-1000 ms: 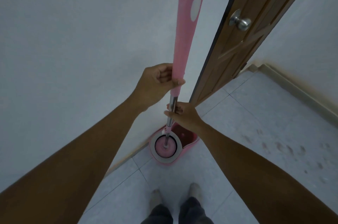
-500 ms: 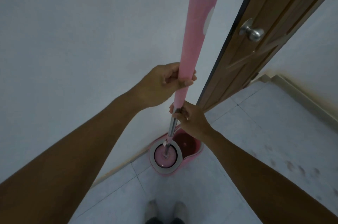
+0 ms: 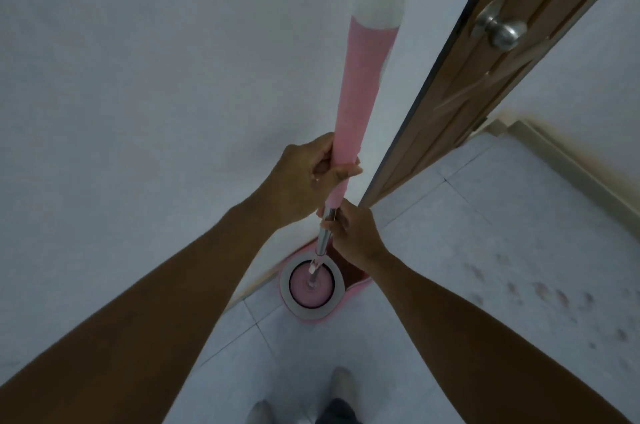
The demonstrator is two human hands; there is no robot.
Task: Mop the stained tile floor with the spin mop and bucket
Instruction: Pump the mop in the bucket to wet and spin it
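Pink mop handle (image 3: pixel 360 101), no writing.

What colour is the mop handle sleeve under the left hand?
Pink, with a white top section; head view.

A pale tile floor (image 3: pixel 460 236) carried a pink spin-mop bucket (image 3: pixel 313 288) standing against the white wall's base. Brownish stains (image 3: pixel 540 288) (small, scattered) marked the tiles to the right. Two feet (image 3: pixel 301 399) stood nearer the camera.
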